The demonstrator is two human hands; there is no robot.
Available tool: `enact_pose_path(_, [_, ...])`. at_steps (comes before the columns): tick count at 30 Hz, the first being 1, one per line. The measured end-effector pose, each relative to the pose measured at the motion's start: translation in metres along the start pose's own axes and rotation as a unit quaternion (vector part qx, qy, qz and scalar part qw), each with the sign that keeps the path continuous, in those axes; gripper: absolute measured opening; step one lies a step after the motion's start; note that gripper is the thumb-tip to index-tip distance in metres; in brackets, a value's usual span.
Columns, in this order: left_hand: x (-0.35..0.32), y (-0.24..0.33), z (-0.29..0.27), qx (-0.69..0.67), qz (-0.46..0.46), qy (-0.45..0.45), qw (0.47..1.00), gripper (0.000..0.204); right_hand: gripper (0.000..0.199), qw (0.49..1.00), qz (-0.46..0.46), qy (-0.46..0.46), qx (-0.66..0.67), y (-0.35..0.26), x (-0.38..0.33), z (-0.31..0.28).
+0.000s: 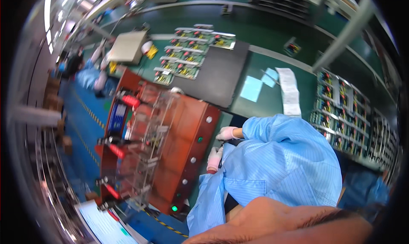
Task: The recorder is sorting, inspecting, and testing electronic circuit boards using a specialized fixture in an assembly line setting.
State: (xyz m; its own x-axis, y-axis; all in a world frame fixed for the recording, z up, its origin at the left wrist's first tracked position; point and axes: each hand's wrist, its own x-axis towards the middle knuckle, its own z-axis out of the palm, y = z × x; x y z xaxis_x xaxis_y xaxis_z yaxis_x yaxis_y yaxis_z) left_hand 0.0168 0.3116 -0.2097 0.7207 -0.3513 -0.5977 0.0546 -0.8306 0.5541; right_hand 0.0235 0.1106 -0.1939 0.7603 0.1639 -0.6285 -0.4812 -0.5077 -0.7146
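Both my hands wear pale gloves with pinkish fingers and are close together in front of my blue striped smock (272,163), beside the near edge of a red-brown fixture box (181,148). My right hand (228,133), the farther one, has its fingers bent toward the box edge, and a small dark patch shows below it. My left hand (214,158) is a little nearer, its fingers curled by the smock's front. What lies between the fingers of either hand is too small and hidden to make out. The box carries clear plates and red-handled toggle clamps (114,150). A green button (174,208) on it glows.
Several green circuit boards (187,52) stand in rows beside a dark grey mat (219,71). Blue sheets (251,88) and a long white paper (289,90) lie on the green bench. More boards fill racks (341,112) at the right. Another person in blue (89,78) is at the far left.
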Motion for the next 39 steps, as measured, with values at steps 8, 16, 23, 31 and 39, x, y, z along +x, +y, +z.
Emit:
enact_pose_path(8, [-0.031,-0.026,0.015,-0.113,-0.066,0.094,0.987,0.049,0.034,0.988,0.081,-0.029,0.126,-0.024,-0.007,-0.01])
enact_pose_path(16, [-0.029,-0.018,0.009,-0.117,-0.062,0.081,0.988,0.041,0.039,0.99,0.097,-0.015,0.101,-0.006,0.015,-0.007])
enact_pose_path(23, [-0.053,-0.022,-0.01,-0.169,-0.051,0.109,0.978,0.035,0.047,0.993,0.009,0.035,-0.113,-0.02,0.005,0.01])
enact_pose_path(31, [-0.167,-0.052,-0.091,0.007,0.088,0.54,0.837,0.028,0.035,0.958,-0.217,-0.136,-0.131,-0.181,-0.073,0.039])
enact_pose_path(39, [-0.203,-0.13,-0.166,0.277,0.016,0.402,0.873,0.042,0.048,0.695,-0.71,0.075,-0.086,-0.397,-0.078,0.175])
